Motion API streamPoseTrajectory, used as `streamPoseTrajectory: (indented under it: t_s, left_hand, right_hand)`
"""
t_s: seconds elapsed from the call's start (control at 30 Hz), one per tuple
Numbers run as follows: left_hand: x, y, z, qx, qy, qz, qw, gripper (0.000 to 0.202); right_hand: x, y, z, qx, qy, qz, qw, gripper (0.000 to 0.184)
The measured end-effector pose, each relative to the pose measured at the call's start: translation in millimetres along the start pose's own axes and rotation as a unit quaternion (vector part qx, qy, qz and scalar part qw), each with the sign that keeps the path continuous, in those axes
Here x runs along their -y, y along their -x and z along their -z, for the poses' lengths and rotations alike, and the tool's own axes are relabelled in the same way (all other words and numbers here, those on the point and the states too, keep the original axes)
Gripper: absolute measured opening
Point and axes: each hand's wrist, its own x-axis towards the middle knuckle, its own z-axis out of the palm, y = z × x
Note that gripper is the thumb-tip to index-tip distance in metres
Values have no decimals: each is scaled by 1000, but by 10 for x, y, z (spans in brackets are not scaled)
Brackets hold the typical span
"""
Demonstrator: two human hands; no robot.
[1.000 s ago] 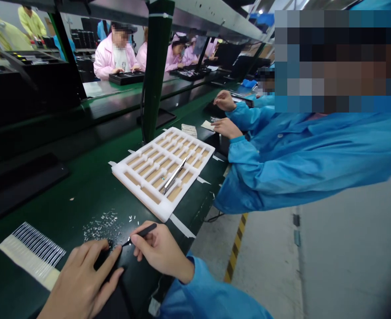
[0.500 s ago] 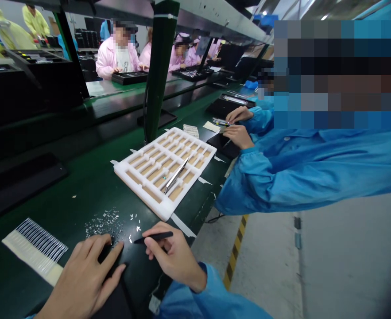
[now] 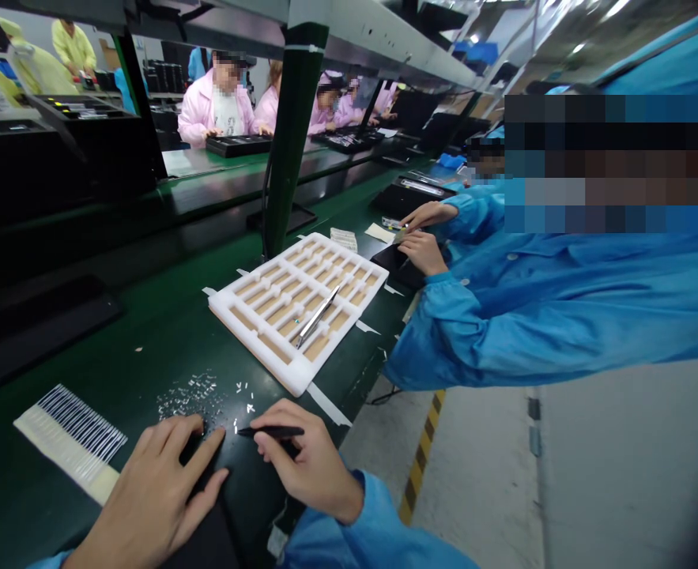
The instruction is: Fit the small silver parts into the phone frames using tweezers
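My right hand (image 3: 310,462) is closed around black tweezers (image 3: 269,431), whose tip points left toward a scatter of tiny white parts (image 3: 198,395) on the green bench top. My left hand (image 3: 150,498) lies flat with fingers spread on a dark object (image 3: 203,545) at the near edge, holding nothing. Just beyond my hands sits a white foam tray (image 3: 298,304) with several slots, and silver tweezers (image 3: 318,314) lie across it.
A striped strip of parts (image 3: 69,435) lies at the near left. A co-worker in a blue coat (image 3: 550,292) leans over the bench at the right, both hands at a black tray (image 3: 411,194). A green post (image 3: 289,134) rises behind the foam tray. More people sit at far benches.
My right hand has swung the black tweezers from steeply angled to nearly level, tip still by the white parts. The co-worker's hands shifted on the bench. The view tilted slightly.
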Motion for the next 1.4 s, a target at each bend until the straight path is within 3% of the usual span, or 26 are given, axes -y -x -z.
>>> streamPoseTrajectory:
  t_s: [0.13, 0.27, 0.7, 1.07, 1.27, 1.4]
  left_hand:
    - [11, 2, -2, -6, 6, 3, 1000, 34]
    - [3, -7, 11, -8, 10, 4, 1000, 34]
    - [-18, -18, 17, -8, 8, -3, 1000, 30]
    - [-8, -6, 2, -20, 9, -11, 1000, 29]
    - [-16, 2, 28, -42, 19, -27, 999, 21]
    - [-19, -28, 55, -41, 16, -34, 998, 23]
  right_hand:
    - [23, -7, 13, 35, 31, 48, 998, 18]
    - [7, -8, 37, 8, 17, 32, 999, 18]
    - [-29, -39, 39, 18, -29, 7, 999, 18]
    - [-61, -41, 39, 35, -21, 43, 998, 18]
    - [-50, -80, -89, 16, -109, -33, 993, 17]
    - [-59, -131, -254, -4, -152, -105, 983, 29]
